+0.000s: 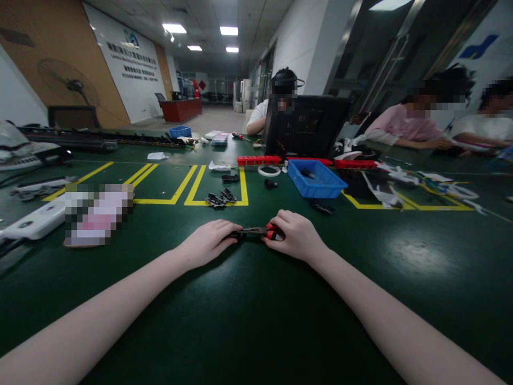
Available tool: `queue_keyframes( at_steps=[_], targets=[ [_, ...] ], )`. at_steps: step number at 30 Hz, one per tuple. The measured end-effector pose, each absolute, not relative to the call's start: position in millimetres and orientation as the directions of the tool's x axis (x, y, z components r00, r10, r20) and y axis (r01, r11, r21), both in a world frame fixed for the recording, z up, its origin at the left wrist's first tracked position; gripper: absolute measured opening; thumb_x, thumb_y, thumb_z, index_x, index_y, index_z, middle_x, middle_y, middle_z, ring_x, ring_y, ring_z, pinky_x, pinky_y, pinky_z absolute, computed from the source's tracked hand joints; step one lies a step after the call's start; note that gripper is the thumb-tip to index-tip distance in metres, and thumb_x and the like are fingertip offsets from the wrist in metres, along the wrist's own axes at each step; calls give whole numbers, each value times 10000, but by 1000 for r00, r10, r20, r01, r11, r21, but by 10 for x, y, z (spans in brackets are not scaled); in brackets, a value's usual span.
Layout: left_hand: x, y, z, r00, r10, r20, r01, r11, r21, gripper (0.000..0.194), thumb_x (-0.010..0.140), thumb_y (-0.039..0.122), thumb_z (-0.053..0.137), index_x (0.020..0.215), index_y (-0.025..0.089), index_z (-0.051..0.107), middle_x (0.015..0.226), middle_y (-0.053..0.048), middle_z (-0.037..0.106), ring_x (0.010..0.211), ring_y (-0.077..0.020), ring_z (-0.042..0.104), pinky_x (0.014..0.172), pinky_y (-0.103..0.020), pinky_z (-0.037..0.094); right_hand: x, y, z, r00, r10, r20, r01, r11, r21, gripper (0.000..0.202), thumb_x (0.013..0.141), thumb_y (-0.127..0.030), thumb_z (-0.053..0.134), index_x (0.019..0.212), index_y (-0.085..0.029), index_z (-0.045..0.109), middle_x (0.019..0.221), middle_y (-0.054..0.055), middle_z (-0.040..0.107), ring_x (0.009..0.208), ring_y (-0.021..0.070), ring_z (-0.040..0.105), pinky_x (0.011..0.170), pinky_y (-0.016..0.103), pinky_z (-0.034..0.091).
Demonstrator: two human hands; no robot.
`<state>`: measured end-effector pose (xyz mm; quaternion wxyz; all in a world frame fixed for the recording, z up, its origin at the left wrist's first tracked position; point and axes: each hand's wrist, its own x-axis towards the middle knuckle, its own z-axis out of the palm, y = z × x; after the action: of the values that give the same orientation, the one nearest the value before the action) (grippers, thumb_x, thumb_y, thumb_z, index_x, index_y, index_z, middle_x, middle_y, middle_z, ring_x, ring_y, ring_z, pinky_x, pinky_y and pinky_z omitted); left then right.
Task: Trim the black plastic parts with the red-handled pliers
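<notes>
My right hand (pixel 298 235) is closed around the red and black handles of a pair of pliers (pixel 256 231). The jaws of the pliers point left, toward my left hand (pixel 208 243). That hand pinches a small dark piece (pixel 236 233) at the tip of the jaws; its kind is too small and too covered to tell. Both hands are just above the green table (pixel 264 321), near the middle of the view. Beyond them, several black plastic parts (pixel 222 198) lie inside a yellow taped outline.
A blue bin (pixel 316 182) with a dark item inside stands beyond my right hand. A tape roll (pixel 269 170) and red strips (pixel 260 160) lie behind. On the left are a white power strip (pixel 36 219) and a blurred pink object (pixel 100 216). Other people sit across the table.
</notes>
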<state>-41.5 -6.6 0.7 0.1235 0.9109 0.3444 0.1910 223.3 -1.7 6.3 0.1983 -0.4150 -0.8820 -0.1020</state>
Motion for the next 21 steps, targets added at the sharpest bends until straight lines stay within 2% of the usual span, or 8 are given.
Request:
queue_keyframes(
  at_steps=[14,21],
  targets=[
    [-422,-51,-1,675,686,272,574,-719,392,341,941,253,537,1278,220,496,1182,-67,623,1072,-231,591,911,-401,497,2263,18,43,-543,720,433,770,632,-84,288,798,-449,613,832,-163,627,835,63,599,718,173,543,619,287,409],
    [-411,-62,-3,659,700,274,587,-707,394,358,928,253,561,1279,225,494,1205,-62,617,1093,-231,586,933,-408,486,2255,23,51,-532,736,418,781,618,-94,294,786,-463,622,810,-170,617,824,53,587,682,160,538,587,276,395]
  ],
)
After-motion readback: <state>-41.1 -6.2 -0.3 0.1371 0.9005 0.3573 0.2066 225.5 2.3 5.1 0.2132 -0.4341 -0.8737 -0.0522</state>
